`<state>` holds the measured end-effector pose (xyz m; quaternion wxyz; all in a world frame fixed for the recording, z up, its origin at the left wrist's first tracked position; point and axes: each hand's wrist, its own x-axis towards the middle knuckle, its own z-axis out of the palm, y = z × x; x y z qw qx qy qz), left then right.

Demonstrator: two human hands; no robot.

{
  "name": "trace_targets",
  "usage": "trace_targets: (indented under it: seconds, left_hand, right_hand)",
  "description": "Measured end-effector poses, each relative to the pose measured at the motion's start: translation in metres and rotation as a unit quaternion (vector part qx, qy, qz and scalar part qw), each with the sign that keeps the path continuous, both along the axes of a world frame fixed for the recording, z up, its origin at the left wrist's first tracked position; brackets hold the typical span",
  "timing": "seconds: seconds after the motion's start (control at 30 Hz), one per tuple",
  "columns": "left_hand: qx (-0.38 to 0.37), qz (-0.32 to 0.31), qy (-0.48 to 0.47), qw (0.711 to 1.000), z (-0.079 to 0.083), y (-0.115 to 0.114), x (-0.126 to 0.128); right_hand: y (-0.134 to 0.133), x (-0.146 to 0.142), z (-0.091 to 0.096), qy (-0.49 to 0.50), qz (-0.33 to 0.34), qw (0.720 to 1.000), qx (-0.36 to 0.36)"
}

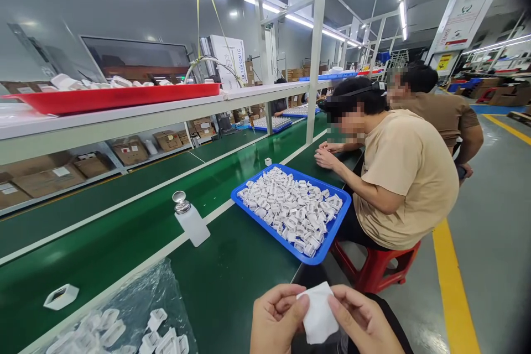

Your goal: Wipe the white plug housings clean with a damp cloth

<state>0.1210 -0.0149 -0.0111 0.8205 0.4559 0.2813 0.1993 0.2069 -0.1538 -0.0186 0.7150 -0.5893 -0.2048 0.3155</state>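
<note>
My left hand and my right hand are at the bottom of the head view, close to my body. Both pinch a small white square pad between thumb and fingers, one hand on each side. The pad hangs just off the near edge of the green bench. To the left of my hands lies a clear plastic sheet with several small white plastic housings on it.
A white dispenser bottle with a metal cap stands on the bench. A blue tray full of white parts lies ahead. Two seated co-workers work to the right. A single white housing sits on the conveyor belt. A red tray rests on the shelf.
</note>
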Motion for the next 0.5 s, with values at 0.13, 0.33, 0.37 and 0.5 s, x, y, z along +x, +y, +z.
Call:
trace_targets:
  seconds: [0.13,0.33,0.37,0.5]
  left_hand:
    - [0.024,-0.067,0.008,0.997,0.001,0.008,-0.002]
    - [0.056,-0.128,0.018,0.990,0.004,0.018,-0.006]
    - [0.063,-0.129,0.016,0.990,0.005,0.020,-0.007]
    - [0.081,-0.103,0.016,0.991,0.009,0.020,-0.012]
  right_hand:
    - [0.001,0.003,0.013,-0.028,0.047,0.998,-0.008]
    - [0.011,0.010,0.022,-0.032,0.112,0.993,-0.025]
    - [0.013,0.010,0.020,-0.033,0.101,0.994,-0.033]
    - [0.020,0.008,0.009,-0.034,0.093,0.994,-0.040]
